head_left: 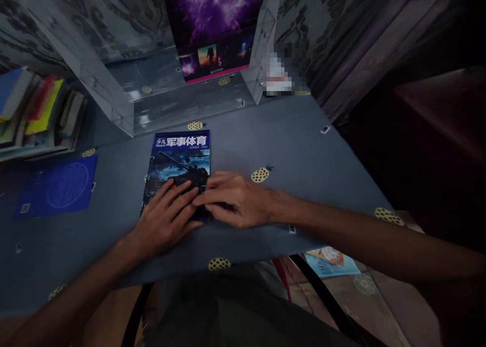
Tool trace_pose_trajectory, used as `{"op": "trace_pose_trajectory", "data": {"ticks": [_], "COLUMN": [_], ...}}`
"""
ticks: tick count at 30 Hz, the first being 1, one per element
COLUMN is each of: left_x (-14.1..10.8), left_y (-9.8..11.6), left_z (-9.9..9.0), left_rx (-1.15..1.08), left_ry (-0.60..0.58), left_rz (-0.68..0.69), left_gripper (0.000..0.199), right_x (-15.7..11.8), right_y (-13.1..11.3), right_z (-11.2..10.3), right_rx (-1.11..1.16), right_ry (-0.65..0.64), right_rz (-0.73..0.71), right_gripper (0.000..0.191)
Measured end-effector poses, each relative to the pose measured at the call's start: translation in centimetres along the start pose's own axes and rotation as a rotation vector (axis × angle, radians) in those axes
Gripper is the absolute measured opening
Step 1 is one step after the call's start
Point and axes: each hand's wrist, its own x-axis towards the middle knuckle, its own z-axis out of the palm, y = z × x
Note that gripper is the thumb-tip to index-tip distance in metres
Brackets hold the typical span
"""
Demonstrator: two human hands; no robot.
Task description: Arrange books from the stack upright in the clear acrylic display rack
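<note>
Near the front edge of the table (243, 129), a dark-blue book (178, 160) was seen lying face up, its cover marked with white lettering above a picture of what seemed to be a tank. The left hand (165, 223) was spread over the lower part of the cover, its fingers parted and clamped on nothing. The right hand (237, 200) was curled at the lower right edge, its index finger pointed toward the left fingertips. The hands were held close together there; whether anything was pinched by the right fingers could not be told.

Judged from this pose, the book was steadied by one hand while its edge was attended to by the other. For that, light, even pressure was called for from the left hand, so that the cover would be neither creased nor pushed askew. The edge was best met with the fingertips alone, the left fingers kept clear of them. A blue booklet (61, 185) was placed well to the left, and a clear stand (117, 109) was set behind.
</note>
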Motion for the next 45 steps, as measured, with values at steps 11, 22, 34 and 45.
{"op": "trace_pose_trajectory", "data": {"ticks": [11, 22, 34, 45], "left_x": [-0.3, 0.1, 0.7, 3.6], "left_y": [-0.2, -0.1, 0.0, -4.2], "left_z": [0.2, 0.0, -0.6, -1.8], "left_rx": [-0.007, 0.027, 0.045, -0.126], "left_ry": [0.048, 0.094, 0.052, -0.223], "left_rz": [0.054, 0.076, 0.074, -0.077], "left_gripper": [0.042, 0.032, 0.027, 0.037], "right_x": [0.4, 0.5, 0.2, 0.1], "right_y": [0.0, 0.0, -0.2, -0.1], "right_z": [-1.2, -1.2, -0.4, -0.2], "right_rx": [0.491, 0.469, 0.2, 0.199], "right_ry": [-0.025, 0.005, -0.165, -0.142], "right_rz": [0.277, 0.227, 0.014, -0.002], "right_gripper": [0.024, 0.022, 0.022, 0.022]}}
